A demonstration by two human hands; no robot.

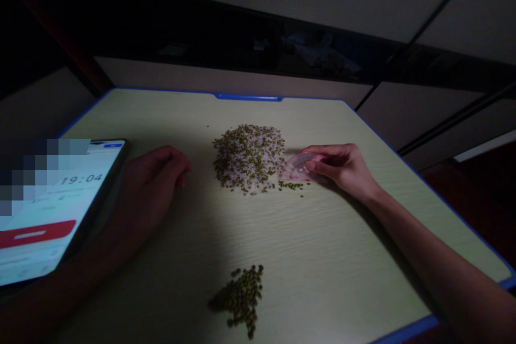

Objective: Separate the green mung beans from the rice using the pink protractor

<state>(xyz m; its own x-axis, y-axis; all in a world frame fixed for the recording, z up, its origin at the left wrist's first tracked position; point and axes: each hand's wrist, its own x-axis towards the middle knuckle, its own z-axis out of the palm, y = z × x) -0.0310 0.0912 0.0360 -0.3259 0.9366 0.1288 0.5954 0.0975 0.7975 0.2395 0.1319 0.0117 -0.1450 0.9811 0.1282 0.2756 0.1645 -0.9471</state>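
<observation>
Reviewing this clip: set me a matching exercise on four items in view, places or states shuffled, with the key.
Items
1. Phone
2. Protractor
3. Large pile
4. Small pile

Places or states
A. Green beans mixed with white grains
B. Pinched in the right hand
C. Lowest in the picture, with no white grains visible
D. At the far left, screen lit

Pairs: 1-D, 2-B, 3-A, 4-C

The table (322, 247) is being edged blue, the larger pile (249, 158) speckled green and white, the held piece (291, 171) tinted pink.
</observation>
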